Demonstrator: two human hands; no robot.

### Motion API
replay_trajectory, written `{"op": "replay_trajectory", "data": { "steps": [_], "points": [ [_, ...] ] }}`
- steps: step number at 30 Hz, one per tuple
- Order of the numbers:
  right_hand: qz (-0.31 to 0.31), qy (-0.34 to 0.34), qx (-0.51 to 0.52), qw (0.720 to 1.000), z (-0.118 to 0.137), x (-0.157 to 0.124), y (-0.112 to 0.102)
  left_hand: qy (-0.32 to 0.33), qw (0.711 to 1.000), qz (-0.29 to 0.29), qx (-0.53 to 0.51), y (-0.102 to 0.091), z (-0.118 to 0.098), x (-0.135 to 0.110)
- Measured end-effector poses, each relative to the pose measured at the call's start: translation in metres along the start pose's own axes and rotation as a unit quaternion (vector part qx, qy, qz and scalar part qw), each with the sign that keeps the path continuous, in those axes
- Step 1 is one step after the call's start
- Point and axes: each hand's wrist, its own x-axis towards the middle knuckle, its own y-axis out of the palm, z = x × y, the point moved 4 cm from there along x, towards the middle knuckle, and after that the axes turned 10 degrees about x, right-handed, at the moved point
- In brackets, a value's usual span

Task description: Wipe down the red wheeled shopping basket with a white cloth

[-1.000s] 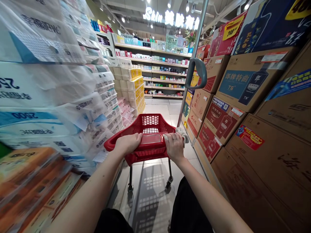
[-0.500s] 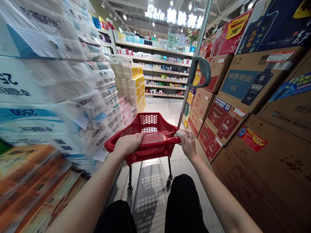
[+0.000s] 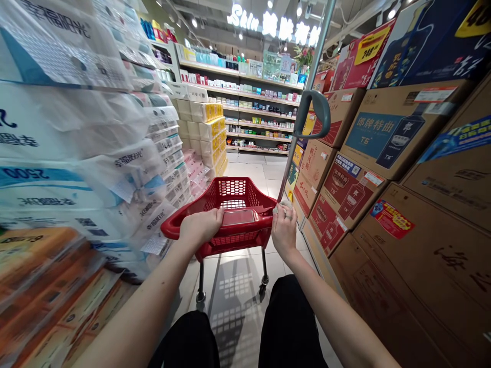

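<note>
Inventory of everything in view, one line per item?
shopping cart: 1, red, centre, on the floor
flat slab, possibly a phone: 1, red sheen, in the cart's near end, between the hands
cloth: 1, white, under the right hand
wrapped paper packs: many, white and blue, stacked left
packs: several, yellow and white, stacked ahead left
packs: several, pink, low ahead left
packs: several, orange, lower left
cartons: many, brown, red and navy, stacked right
pole with loop handle: 1, grey, above the cart
product shelves: 1 unit, white, far end
lit sign: 1, white, overhead
floor tiles: many, pale, below
left hand: 1, on the cart's rim
right hand: 1, on the cart's rim
trousers: 1 pair, black, bottom
</note>
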Motion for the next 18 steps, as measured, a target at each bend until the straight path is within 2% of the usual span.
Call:
{"op": "replay_trajectory", "data": {
  "steps": [4,13,18],
  "points": [
    [0.032,-0.026,-0.025,0.999,0.006,-0.002,-0.007,0.007,1.000,-0.008,0.007,0.001,0.000,0.000],
    [0.059,-0.102,0.026,0.993,0.019,-0.008,-0.014,-0.011,1.000,-0.007,0.000,0.002,0.004,0.001],
    [0.066,-0.140,0.038,0.987,0.008,-0.010,-0.012,0.000,1.000,-0.017,0.004,0.001,0.002,-0.002]
  ]
}}
